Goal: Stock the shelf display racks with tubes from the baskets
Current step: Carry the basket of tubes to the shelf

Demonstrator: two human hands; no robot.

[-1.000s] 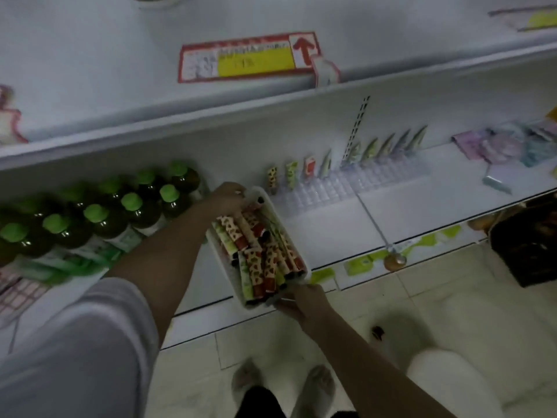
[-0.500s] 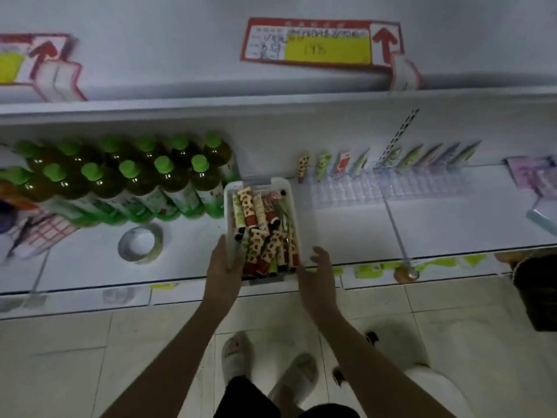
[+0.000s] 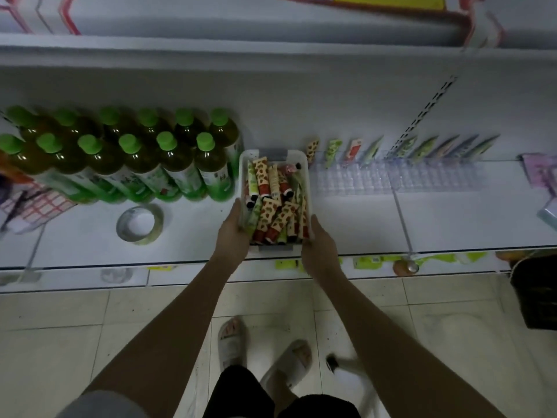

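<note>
A white basket [image 3: 307,176] full of tubes [image 3: 267,207], many with a giraffe-spot pattern, sits on the lower shelf [image 3: 452,224]. My left hand [image 3: 232,236] holds its near left side, thumb along the rim. My right hand [image 3: 319,244] holds its near right side. Right of the basket lies a clear display rack [image 3: 391,180] with a single back row of upright tubes [image 3: 333,147]; its front slots hold nothing.
Green-capped bottles [image 3: 168,164] stand in rows just left of the basket. A roll of tape [image 3: 140,224] lies on the shelf in front of them. A dark basket [image 3: 536,294] stands on the tiled floor at the right. An upper shelf overhangs.
The basket was carried in and now rests on the shelf beside the bottles. My right hand, apart from it half a second ago, has closed onto its right side.
</note>
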